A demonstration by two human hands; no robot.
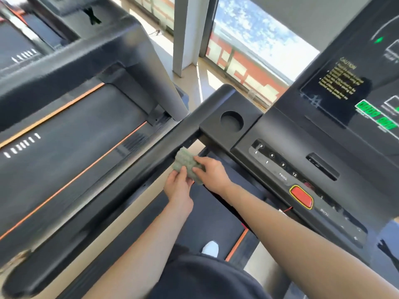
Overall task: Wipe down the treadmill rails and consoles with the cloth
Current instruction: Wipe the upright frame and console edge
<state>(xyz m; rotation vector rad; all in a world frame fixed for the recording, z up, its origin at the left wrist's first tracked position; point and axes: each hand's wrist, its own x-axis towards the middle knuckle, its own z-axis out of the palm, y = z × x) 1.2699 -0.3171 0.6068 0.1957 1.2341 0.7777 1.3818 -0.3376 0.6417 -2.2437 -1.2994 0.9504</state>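
A folded green cloth [185, 161] lies against the inner side of the black left rail [121, 186] of the treadmill, close to where the rail meets the console [280, 160]. My left hand [178, 186] pinches the cloth's lower edge from below. My right hand [210, 172] holds its right side, fingers laid over the cloth. The console's round cup holder [231, 121] sits just beyond the hands, and its button panel with a red stop button [301, 196] runs to the right. The lit display [354, 91] stands at the upper right.
A second treadmill [71, 134] with orange-trimmed belt stands to the left, its console [71, 52] above. Windows and a white pillar [190, 33] are straight ahead. My white shoe [210, 248] rests on the belt [207, 219] below my arms.
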